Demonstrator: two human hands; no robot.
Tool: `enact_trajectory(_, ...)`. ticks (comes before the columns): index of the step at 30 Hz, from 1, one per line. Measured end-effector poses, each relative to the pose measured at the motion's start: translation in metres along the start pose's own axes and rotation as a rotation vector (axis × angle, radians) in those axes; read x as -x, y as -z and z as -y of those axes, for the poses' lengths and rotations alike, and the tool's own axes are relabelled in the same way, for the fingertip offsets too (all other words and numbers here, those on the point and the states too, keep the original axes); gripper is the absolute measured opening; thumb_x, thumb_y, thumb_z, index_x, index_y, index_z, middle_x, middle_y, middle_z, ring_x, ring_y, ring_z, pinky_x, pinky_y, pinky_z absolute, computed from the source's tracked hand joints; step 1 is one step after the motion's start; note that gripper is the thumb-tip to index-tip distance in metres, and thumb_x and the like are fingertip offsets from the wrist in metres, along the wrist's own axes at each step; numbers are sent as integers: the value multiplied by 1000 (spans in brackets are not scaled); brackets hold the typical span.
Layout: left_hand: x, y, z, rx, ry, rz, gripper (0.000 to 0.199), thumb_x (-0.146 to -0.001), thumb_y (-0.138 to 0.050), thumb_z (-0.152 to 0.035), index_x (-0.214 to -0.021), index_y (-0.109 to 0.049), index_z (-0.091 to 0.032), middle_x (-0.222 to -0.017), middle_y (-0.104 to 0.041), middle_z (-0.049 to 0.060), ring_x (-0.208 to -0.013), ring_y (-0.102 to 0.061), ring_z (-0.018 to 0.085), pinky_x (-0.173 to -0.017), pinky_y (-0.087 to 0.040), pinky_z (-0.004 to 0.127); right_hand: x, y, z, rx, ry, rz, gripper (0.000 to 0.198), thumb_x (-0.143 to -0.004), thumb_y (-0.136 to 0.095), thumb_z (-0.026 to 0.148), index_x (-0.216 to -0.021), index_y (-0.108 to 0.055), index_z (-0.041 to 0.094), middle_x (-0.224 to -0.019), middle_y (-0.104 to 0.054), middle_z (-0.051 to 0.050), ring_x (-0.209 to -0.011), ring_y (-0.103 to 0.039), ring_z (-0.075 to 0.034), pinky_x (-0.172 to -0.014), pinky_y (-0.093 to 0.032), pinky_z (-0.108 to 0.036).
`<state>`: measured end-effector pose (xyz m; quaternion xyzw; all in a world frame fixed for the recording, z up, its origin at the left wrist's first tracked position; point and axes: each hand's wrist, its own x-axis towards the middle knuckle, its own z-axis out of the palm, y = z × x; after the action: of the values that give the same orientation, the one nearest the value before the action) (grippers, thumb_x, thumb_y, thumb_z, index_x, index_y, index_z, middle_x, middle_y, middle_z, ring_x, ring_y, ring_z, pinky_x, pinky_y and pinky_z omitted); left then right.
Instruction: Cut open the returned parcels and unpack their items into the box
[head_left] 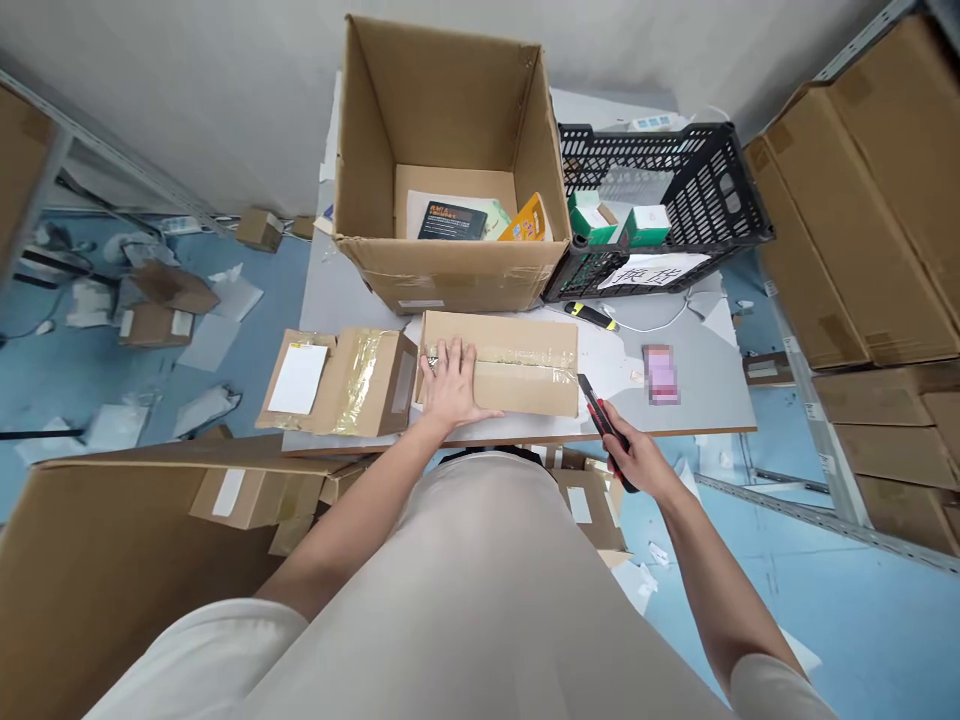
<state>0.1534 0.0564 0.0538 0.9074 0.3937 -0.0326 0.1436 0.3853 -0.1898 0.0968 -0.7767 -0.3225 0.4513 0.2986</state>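
Observation:
A taped cardboard box [517, 345] lies flat on the grey table in front of me. Spread across its left half, my left hand [450, 385] presses down with the fingers apart. My right hand [634, 455] is closed round a black and red box cutter [606, 428], whose tip is close to the box's right end. Whether the tip touches the cardboard I cannot tell. Clear tape runs lengthwise along the box's top. Left of it sits another taped box [386, 375] with a white label [298, 378].
A large open carton [450, 265] holding printed packets stands at the back, beside a black plastic crate [720, 200] with green and white boxes. A yellow and black cutter [591, 316] and a blurred pink item [661, 375] lie on the table [712, 400]. Stacked cartons [862, 220] line the right.

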Motion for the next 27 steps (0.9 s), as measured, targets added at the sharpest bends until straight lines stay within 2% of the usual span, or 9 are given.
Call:
enact_trajectory(6,1,0,0,26,-11,-7,129,-51,-60,-82,-149,-19,-9,-157,-10,23,-142,-4,49,-108,-4,69,16,-20,-3,-12,6,-37,65,-86,-50,38,-148,-32,28,-61,-59,2,-43,-56,-14,-44,-51,-29)
enact_trajectory(9,1,1,0,41,-30,-50,128,-52,-60,-82,-149,-21,-9,-156,-13,22,-143,-5,47,-110,-3,67,22,-18,-7,31,7,-91,62,-87,-49,39,-147,-35,29,-68,-63,1,-44,-56,-14,-49,-53,-31)
enact_trajectory(12,4,3,2,64,-80,-113,122,-54,-62,-79,-147,-27,-9,-155,-18,23,-144,-8,44,-113,-1,61,25,-5,-17,25,-1,-213,64,-84,-53,42,-145,-36,30,-77,-67,-1,-45,-57,-13,-49,-52,-31)
enact_trajectory(15,18,2,11,112,-107,-219,112,-59,-63,-75,-145,-31,-10,-155,-20,23,-144,-7,42,-114,0,60,14,0,-27,-115,-2,-379,66,-79,-59,47,-139,-42,25,-84,-68,-3,-52,-60,-14,-50,-53,-31)
enact_trajectory(17,35,-6,21,191,-24,-322,108,-65,-62,-71,-146,-26,-10,-156,-13,24,-145,-4,40,-114,-4,60,-4,-8,-31,-285,8,-421,57,-76,-62,50,-124,-51,22,-86,-68,-4,-58,-62,-15,-52,-53,-31)
enact_trajectory(20,61,-30,39,432,237,-442,112,-71,-63,-63,-149,-7,-6,-156,-7,27,-146,-11,35,-114,-23,52,-39,-33,-30,-471,14,-377,46,-73,-62,50,-109,-53,22,-86,-67,-3,-61,-62,-15,-52,-52,-28)
enact_trajectory(22,69,-49,50,637,347,-380,104,-74,-62,-56,-149,-8,-9,-152,-23,27,-140,-30,32,-109,-35,48,-59,-49,-28,-503,14,-322,45,-73,-61,50,-108,-52,23,-83,-67,-1,-62,-62,-15,-52,-52,-27)
enact_trajectory(24,67,-65,59,832,342,-265,85,-79,-57,-49,-146,-21,-12,-140,-46,21,-127,-49,28,-104,-42,46,-72,-59,-26,-512,32,-277,45,-72,-61,51,-108,-52,24,-80,-66,0,-63,-62,-14,-53,-51,-26)
enact_trajectory(27,58,-74,65,1012,308,-233,64,-82,-52,-43,-137,-39,-13,-126,-60,15,-115,-59,22,-101,-45,41,-81,-57,-25,-522,69,-251,46,-71,-62,50,-107,-51,24,-80,-65,1,-64,-62,-14,-55,-51,-26)
